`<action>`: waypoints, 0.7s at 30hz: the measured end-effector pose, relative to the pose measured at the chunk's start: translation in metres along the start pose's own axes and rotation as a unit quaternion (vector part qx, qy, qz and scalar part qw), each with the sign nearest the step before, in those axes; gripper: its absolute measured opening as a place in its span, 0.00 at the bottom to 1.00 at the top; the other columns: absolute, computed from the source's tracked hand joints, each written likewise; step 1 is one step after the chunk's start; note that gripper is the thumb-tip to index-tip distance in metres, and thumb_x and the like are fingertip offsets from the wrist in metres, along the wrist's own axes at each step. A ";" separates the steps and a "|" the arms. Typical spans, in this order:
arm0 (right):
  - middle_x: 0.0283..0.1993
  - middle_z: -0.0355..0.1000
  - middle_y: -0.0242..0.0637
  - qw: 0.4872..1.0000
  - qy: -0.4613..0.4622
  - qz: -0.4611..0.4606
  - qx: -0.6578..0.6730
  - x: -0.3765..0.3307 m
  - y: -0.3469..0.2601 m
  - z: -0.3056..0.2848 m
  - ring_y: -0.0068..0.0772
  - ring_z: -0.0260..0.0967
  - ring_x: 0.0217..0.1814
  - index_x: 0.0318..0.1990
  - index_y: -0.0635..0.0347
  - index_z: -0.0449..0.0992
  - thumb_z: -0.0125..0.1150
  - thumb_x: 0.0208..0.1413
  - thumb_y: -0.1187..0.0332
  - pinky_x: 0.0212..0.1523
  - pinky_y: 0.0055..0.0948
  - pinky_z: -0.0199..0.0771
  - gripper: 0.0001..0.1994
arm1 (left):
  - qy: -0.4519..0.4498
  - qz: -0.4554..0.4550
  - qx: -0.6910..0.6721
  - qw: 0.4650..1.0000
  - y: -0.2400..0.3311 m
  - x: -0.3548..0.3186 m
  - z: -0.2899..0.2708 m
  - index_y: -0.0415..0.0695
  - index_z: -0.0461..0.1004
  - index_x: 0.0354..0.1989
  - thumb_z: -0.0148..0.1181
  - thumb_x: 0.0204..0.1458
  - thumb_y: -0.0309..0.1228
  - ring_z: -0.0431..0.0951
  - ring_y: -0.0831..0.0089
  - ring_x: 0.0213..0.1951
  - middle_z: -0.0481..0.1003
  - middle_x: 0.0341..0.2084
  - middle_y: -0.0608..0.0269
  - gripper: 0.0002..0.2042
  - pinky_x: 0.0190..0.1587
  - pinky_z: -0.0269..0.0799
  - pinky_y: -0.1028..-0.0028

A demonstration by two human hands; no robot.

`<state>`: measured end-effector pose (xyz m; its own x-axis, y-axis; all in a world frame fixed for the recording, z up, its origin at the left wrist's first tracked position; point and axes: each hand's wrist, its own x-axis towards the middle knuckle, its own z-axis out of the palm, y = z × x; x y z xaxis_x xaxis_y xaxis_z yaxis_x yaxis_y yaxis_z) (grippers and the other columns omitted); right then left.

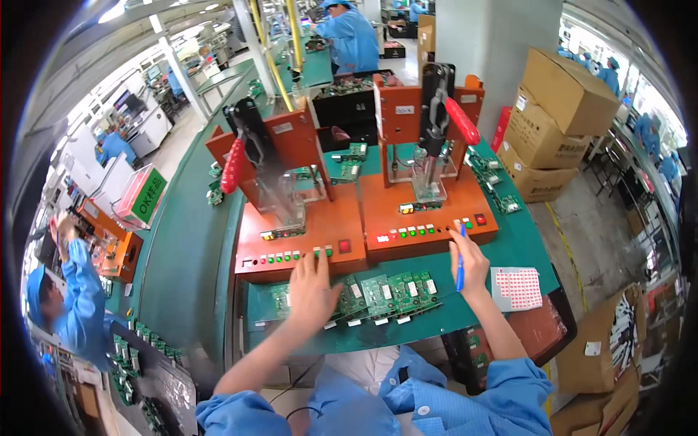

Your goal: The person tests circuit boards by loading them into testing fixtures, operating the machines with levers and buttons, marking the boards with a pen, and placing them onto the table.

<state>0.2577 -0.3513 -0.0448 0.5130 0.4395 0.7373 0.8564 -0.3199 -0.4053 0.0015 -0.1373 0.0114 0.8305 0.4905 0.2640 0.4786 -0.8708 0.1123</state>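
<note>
My left hand (313, 292) is open, its fingers stretched toward the front face of the left orange test fixture (327, 218), close to the row of green buttons; whether they touch is unclear. My right hand (472, 263) holds a blue pen (460, 265), its fingertips by the front panel of the right orange test fixture (465, 211). Each fixture has a toggle clamp with a red handle, the left one (233, 166) and the right one (462, 121). A circuit board (283, 234) sits in the left fixture, another circuit board (422, 208) in the right.
Several green circuit boards (376, 295) lie along the table's front, beside a sheet of red-and-white labels (518, 288). More boards (496, 182) lie right of the fixtures. A black bin (338, 112) stands behind. Cardboard boxes (545, 138) are stacked at right. A co-worker (69, 291) works at left.
</note>
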 end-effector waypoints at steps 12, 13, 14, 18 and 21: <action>0.65 0.68 0.50 0.998 -0.003 -0.053 -0.027 -0.017 0.019 0.010 0.51 0.75 0.57 0.57 0.64 0.72 0.57 0.59 0.78 0.46 0.37 0.80 0.17 | 0.074 -0.062 0.002 0.995 0.006 -0.018 0.039 0.32 0.51 0.70 0.71 0.45 0.35 0.56 0.44 0.69 0.56 0.66 0.37 0.45 0.68 0.56 0.56; 0.66 0.67 0.51 0.998 -0.010 -0.055 -0.032 -0.017 0.018 0.011 0.51 0.75 0.56 0.58 0.64 0.71 0.57 0.59 0.79 0.45 0.37 0.81 0.18 | 0.074 -0.060 0.003 0.995 0.005 -0.018 0.040 0.32 0.51 0.70 0.71 0.45 0.35 0.56 0.44 0.69 0.56 0.66 0.37 0.45 0.68 0.56 0.56; 0.67 0.66 0.51 0.997 -0.010 -0.068 -0.039 -0.017 0.019 0.011 0.52 0.76 0.55 0.59 0.65 0.69 0.56 0.59 0.79 0.43 0.37 0.81 0.19 | 0.085 -0.065 -0.004 0.994 0.006 -0.017 0.041 0.32 0.51 0.70 0.71 0.46 0.35 0.56 0.44 0.69 0.56 0.66 0.37 0.45 0.67 0.57 0.56; 0.68 0.65 0.49 0.998 -0.020 -0.049 -0.036 -0.018 0.018 0.009 0.52 0.75 0.56 0.58 0.64 0.69 0.54 0.62 0.76 0.44 0.36 0.81 0.17 | 0.106 -0.063 -0.015 0.992 0.007 -0.016 0.043 0.31 0.53 0.69 0.69 0.48 0.38 0.58 0.44 0.68 0.58 0.65 0.37 0.44 0.65 0.60 0.57; 0.67 0.65 0.49 0.998 -0.025 -0.045 -0.045 -0.020 0.018 0.011 0.52 0.75 0.56 0.59 0.64 0.68 0.55 0.62 0.76 0.45 0.36 0.81 0.18 | 0.111 -0.059 -0.022 0.992 0.003 -0.017 0.041 0.30 0.54 0.69 0.68 0.49 0.39 0.59 0.45 0.67 0.60 0.64 0.36 0.43 0.64 0.60 0.57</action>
<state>0.2634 -0.3565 -0.0722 0.4380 0.5101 0.7403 0.8919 -0.3496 -0.2869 0.0008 -0.1468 -0.0320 0.6836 0.5738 0.4511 0.5517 -0.8108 0.1954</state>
